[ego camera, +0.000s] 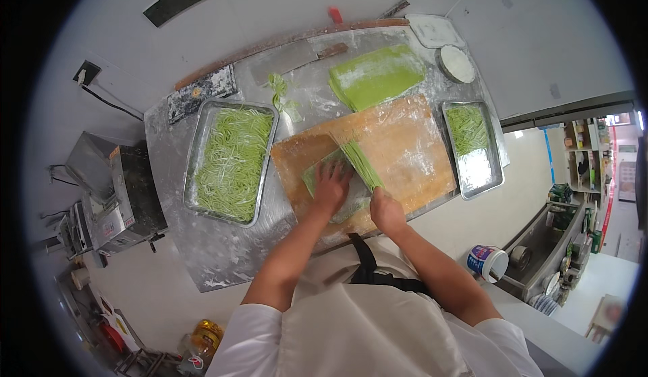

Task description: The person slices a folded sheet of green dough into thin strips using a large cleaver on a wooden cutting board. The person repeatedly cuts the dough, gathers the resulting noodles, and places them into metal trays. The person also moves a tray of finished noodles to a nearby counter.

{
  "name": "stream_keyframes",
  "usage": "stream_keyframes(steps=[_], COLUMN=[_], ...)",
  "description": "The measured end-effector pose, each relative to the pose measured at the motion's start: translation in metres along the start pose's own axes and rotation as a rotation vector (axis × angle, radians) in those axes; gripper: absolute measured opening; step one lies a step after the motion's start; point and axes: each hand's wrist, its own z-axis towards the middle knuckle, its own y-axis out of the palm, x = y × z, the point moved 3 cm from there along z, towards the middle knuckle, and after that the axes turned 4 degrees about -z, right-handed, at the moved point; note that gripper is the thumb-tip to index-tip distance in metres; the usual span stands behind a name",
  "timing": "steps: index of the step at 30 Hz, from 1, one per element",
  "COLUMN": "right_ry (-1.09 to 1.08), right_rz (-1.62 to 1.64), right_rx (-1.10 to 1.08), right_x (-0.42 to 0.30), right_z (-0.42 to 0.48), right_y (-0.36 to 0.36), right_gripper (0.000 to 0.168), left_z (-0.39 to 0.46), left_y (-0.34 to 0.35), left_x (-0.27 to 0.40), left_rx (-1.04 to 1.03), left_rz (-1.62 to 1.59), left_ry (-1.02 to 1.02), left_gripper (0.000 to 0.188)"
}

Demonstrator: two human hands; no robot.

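My left hand (331, 187) lies with spread fingers on a flour-dusted green dough sheet (310, 177), partly hidden beneath it. In my right hand (389, 212) is a knife; the fist covers its handle. The knife blade (358, 178) stands close to the left fingertips, angled across a wooden cutting board (415, 144). A narrow bundle of cut green noodle strips (362, 162) lies along the right side of the blade. Behind the board is a thick folded stack of green dough (379, 76), whitened with flour on top.
A metal tray of green noodles (233, 164) stands left, a smaller part-filled tray (468, 134) right. A large knife (288, 58) and dough scraps (278, 88) lie at the back of the metal table (202, 255). A bowl of flour (457, 63) sits back right. A bucket (486, 263) is off-table.
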Motion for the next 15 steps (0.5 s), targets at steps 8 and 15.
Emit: stream_keyframes(steps=[8,15], right_ry=[0.018,0.010], right_rz=[0.047,0.023], right_rx=[-0.100,-0.042], right_x=[0.004,-0.005], right_z=[-0.042,-0.017], right_y=[-0.040,-0.003], right_gripper=[0.025,0.027], left_z=[-0.001,-0.006], left_y=[-0.002,-0.001], left_x=[0.002,0.002], left_rx=[-0.052,-0.064], left_rz=[-0.002,-0.003], left_ry=[-0.019,-0.014], left_gripper=[0.047,0.045])
